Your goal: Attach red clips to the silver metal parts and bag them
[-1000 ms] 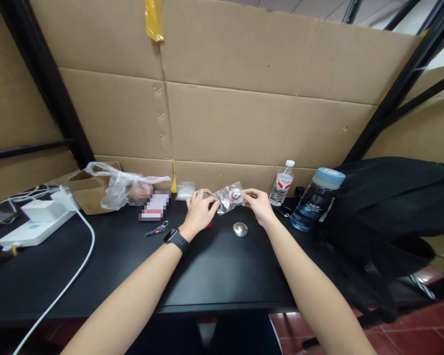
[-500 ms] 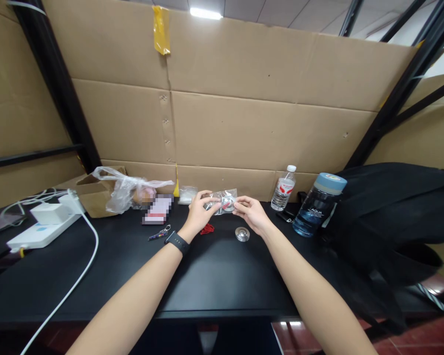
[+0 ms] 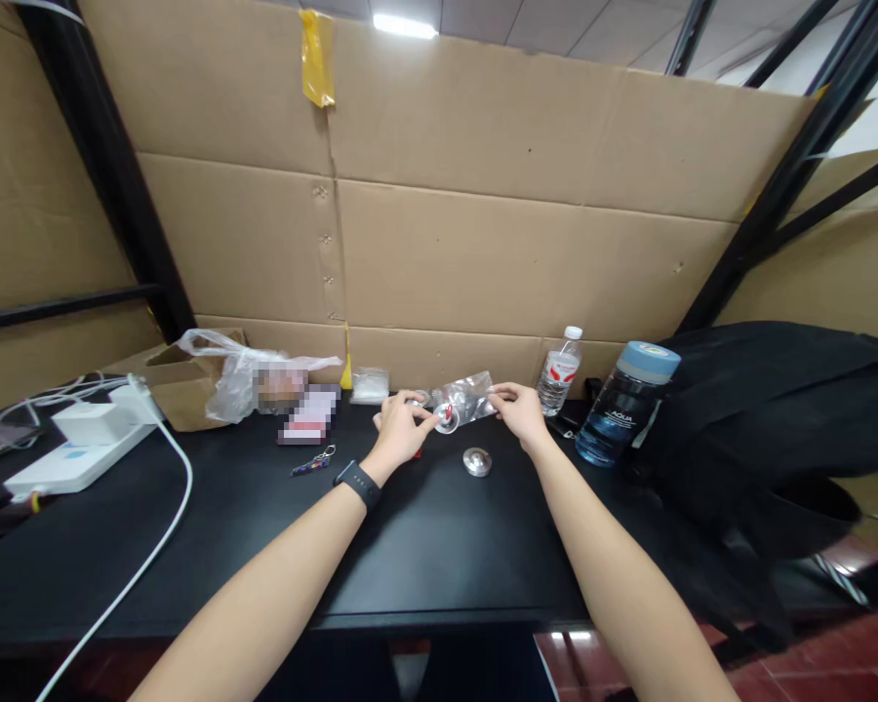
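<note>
My left hand point(image 3: 402, 429), a dark watch on its wrist, pinches a small white ring-shaped piece point(image 3: 446, 418) with a red part at its middle. This piece is at the left end of a clear plastic bag point(image 3: 471, 398); whether it is inside or out I cannot tell. My right hand point(image 3: 519, 411) grips the bag's right end between thumb and fingers. On the black table point(image 3: 439, 546), just below the bag, lies a shiny round metal disc point(image 3: 477, 461). A bit of something red point(image 3: 418, 454) shows beside my left hand, which mostly covers it.
A water bottle point(image 3: 560, 372), a blue-lidded bottle point(image 3: 625, 405) and a black bag point(image 3: 776, 419) stand to the right. Leftward are a key ring point(image 3: 313, 462), a blurred-out phone-like item point(image 3: 311, 414), a carton point(image 3: 190, 390) and a power strip point(image 3: 80, 453). Cardboard point(image 3: 454, 253) walls the back.
My right hand has moved right with the bag's end, stretching the bag out. The white ring-shaped piece now shows plainly at my left fingertips. My left hand covers more of the red thing.
</note>
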Tool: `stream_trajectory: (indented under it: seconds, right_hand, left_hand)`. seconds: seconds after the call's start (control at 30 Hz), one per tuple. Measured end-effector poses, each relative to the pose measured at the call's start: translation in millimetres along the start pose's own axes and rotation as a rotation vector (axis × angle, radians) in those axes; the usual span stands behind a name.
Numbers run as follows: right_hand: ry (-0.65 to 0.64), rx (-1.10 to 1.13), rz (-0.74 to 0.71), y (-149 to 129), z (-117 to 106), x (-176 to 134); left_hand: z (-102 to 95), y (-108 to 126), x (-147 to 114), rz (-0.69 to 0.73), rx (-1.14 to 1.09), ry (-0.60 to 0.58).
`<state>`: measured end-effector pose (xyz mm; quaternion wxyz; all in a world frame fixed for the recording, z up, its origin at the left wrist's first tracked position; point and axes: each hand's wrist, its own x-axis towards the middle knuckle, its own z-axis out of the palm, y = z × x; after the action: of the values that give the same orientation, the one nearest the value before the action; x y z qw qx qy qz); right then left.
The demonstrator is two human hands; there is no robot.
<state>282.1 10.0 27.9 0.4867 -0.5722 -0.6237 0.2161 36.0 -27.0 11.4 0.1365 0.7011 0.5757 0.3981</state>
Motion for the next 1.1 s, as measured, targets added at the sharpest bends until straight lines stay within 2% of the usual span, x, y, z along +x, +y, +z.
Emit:
stream_trajectory:
  seconds: [0.03, 0.07, 0.17, 0.23, 0.37, 0.57, 0.63, 0.77, 0.87, 1.1]
  right_hand:
    - [0.03, -0.07, -0.004, 7, -7, 4]
    - [0.033, -0.265, -0.043, 13, -13, 7]
    - [0.005, -0.402, -0.061, 25, -22, 11]
    - [-0.063, -0.41, -0.14, 25, -19, 11]
    - [-0.227, -0.42, -0.436, 14, -2, 5]
    - [-0.407, -0.318, -0.597, -2, 20, -15]
    - [-0.433, -0.31, -0.608, -5, 28, -21]
    - [-0.393, -0.272, -0.615, -9, 43, -26]
    - [-0.388, -0.203, -0.602, -11, 47, -28]
    - [-0.513, 0.087, -0.377, -24, 32, -32]
  left_hand:
    - [2.5, 2, -2, -0.004, 0.036, -0.031]
    - [4.9, 3, -5, -0.002, 0.067, -0.062]
    - [10.2, 6, -10, 0.033, 0.141, -0.118]
    - [11.8, 7, -12, 0.08, 0.175, -0.108]
    - [12.3, 6, -14, 0.164, 0.222, -0.037]
    - [13.8, 7, -13, 0.179, 0.172, 0.032]
    - [15.0, 7, -11, 0.164, 0.12, 0.042]
    - [15.0, 5, -5, 0.053, -0.004, 0.052]
    - [11.5, 0, 1, 0.036, -0.105, 0.045]
    - [0.7, -7, 5, 0.33, -0.19, -0.046]
